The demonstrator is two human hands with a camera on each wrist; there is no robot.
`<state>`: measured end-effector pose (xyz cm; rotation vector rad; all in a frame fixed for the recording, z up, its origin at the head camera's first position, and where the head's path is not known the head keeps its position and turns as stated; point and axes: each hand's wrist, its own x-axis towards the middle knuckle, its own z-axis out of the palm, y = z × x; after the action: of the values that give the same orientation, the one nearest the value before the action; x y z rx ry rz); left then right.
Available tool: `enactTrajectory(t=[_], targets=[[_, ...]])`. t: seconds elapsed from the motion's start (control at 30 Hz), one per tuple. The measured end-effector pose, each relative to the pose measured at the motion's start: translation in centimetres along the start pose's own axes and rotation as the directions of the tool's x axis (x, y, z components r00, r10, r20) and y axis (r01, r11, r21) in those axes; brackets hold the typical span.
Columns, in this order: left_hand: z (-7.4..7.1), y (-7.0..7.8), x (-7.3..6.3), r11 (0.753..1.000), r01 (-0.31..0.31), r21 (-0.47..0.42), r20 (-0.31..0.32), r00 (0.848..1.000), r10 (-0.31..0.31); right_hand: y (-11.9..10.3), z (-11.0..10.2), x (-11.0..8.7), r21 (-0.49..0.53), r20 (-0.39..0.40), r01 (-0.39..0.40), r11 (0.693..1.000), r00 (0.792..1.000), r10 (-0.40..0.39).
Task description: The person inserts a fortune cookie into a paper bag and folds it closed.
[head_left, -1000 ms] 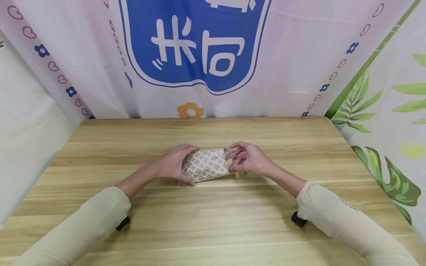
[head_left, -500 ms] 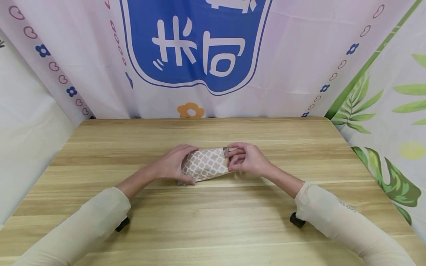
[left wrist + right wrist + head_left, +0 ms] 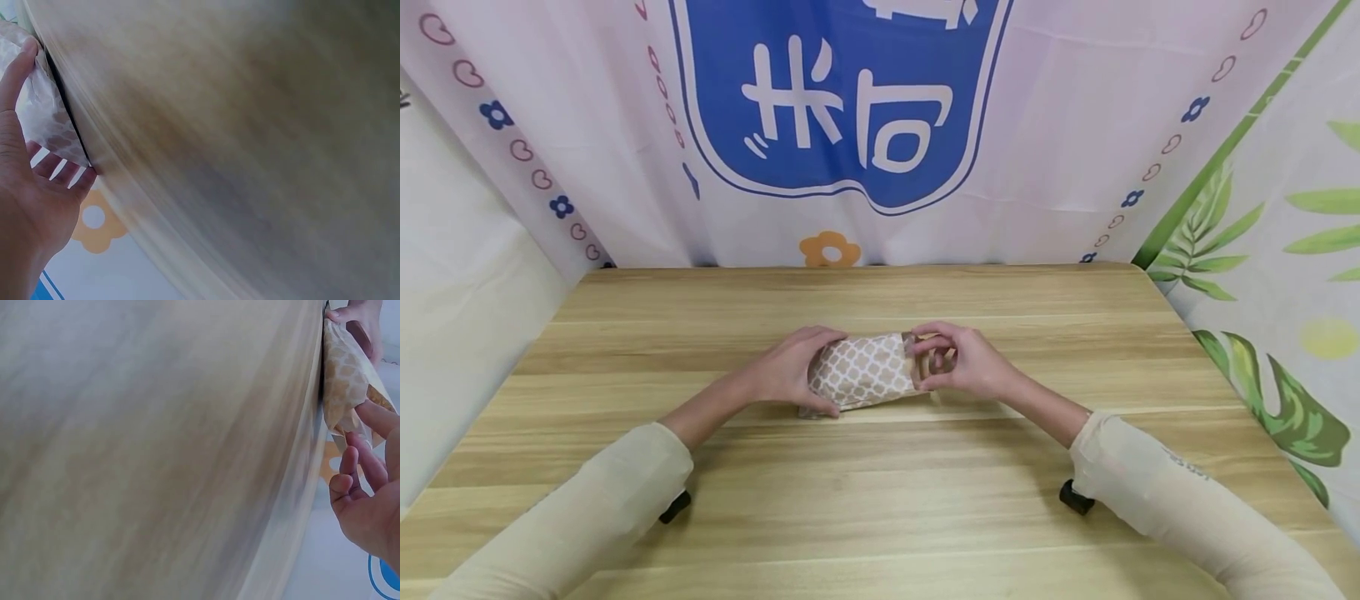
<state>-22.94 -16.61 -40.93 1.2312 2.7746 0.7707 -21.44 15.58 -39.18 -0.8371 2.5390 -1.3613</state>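
Observation:
A tan bag (image 3: 867, 368) with a white lattice pattern lies on the wooden table, its length running left to right. Curved round its left end is my left hand (image 3: 790, 369), thumb on the near edge and fingers on the far edge. My right hand (image 3: 970, 362) holds the right end, index finger at the far corner and thumb at the near one. In the right wrist view the bag (image 3: 344, 378) gapes at this end, with the thumb at its lip and another fingertip just below. The left wrist view shows the thumb across the bag (image 3: 47, 115). The bag's inside is mostly hidden.
The wooden table (image 3: 880, 500) extends around both forearms. Behind it hangs a pale cloth (image 3: 1037, 167) with a blue emblem, meeting the far edge. A leaf-print cloth (image 3: 1300, 333) borders the right side, and a white cloth (image 3: 467, 292) the left.
My right hand has shifted slightly left against the bag's end, and its thumb and index finger now stand wider apart across that end. My left hand and the bag have hardly moved.

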Motion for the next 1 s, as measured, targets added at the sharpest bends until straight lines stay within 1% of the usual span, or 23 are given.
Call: enactTrajectory(t=[0.2,0.43,0.67,0.87,1.0], targets=[[-0.1,0.2,0.0,1.0,0.009,-0.019,0.006,1.0,-0.009,0.0,0.2,0.0,-0.004,-0.056,0.027,1.0,0.998,-0.028],[-0.1,0.2,0.1,1.0,0.009,-0.02,0.002,1.0,-0.009,-0.1,0.4,0.4,-0.012,-0.062,0.024,1.0,0.998,-0.025],[0.0,0.3,0.1,1.0,0.011,-0.023,-0.003,1.0,-0.011,0.1,1.0,0.7,0.021,-0.08,0.005,1.0,0.997,-0.003],[-0.1,0.5,0.1,1.0,0.009,-0.02,-0.01,1.0,-0.01,-0.1,1.4,0.9,0.004,-0.098,-0.006,1.0,0.995,0.006],[-0.1,0.5,0.1,1.0,0.009,-0.02,-0.008,1.0,-0.009,-0.3,1.5,1.0,0.01,-0.094,-0.014,1.0,0.995,0.015]])
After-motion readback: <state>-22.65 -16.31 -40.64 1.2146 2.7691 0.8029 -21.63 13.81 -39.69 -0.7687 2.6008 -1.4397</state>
